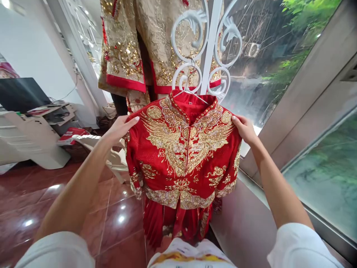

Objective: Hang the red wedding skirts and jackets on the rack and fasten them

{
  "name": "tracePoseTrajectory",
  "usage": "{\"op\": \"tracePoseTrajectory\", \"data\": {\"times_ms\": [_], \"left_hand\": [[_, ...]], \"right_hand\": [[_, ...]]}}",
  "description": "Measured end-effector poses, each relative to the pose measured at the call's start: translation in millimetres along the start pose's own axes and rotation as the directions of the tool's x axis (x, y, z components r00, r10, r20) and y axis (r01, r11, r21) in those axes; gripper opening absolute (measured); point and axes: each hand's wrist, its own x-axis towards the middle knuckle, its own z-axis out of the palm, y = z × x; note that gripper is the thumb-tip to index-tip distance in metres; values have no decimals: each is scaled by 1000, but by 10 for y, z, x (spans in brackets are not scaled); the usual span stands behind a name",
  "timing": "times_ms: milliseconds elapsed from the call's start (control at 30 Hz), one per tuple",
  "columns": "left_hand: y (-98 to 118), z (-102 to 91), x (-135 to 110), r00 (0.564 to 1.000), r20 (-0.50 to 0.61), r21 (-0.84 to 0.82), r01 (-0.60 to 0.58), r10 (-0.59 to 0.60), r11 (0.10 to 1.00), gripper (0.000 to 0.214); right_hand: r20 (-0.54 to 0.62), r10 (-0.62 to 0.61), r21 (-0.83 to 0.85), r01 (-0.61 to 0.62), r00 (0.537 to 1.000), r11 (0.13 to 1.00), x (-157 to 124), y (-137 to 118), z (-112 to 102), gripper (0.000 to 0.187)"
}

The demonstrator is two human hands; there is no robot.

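A red jacket point(182, 152) with gold embroidery hangs on a hanger from a white scrolled metal stand point(208, 44). A pleated red skirt point(175, 221) hangs below it. My left hand point(119, 128) rests on the jacket's left shoulder, fingers stretched out along the fabric. My right hand point(245, 128) lies on the right shoulder, fingers curled over the edge of the cloth. Both arms reach forward in white sleeves.
A gold and red embroidered garment point(139, 44) hangs behind the stand. A large window point(279, 67) and its ledge point(251, 208) run along the right. At left stand a white desk point(30, 130) with a dark monitor point(21, 93), a white plastic chair point(111, 156) and a glossy red tile floor point(55, 193).
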Motion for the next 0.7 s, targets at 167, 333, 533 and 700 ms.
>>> {"op": "tracePoseTrajectory", "data": {"times_ms": [167, 333, 533, 700], "left_hand": [[59, 119, -199, 890, -403, 359, -63, 215, 931, 48], [-156, 387, -316, 887, -426, 240, -78, 177, 968, 43], [275, 520, -503, 659, -473, 503, -343, 585, 793, 45], [904, 744, -415, 575, 133, 575, -708, 807, 409, 44]], "right_hand": [[-308, -140, -376, 14, 941, 926, -182, -163, 150, 32], [-380, -260, -463, 61, 888, 884, -455, -120, 404, 39], [-228, 186, 122, -161, 956, 979, -809, -857, 789, 35], [416, 390, 602, -570, 822, 559, -671, -1285, 1253, 32]]}}
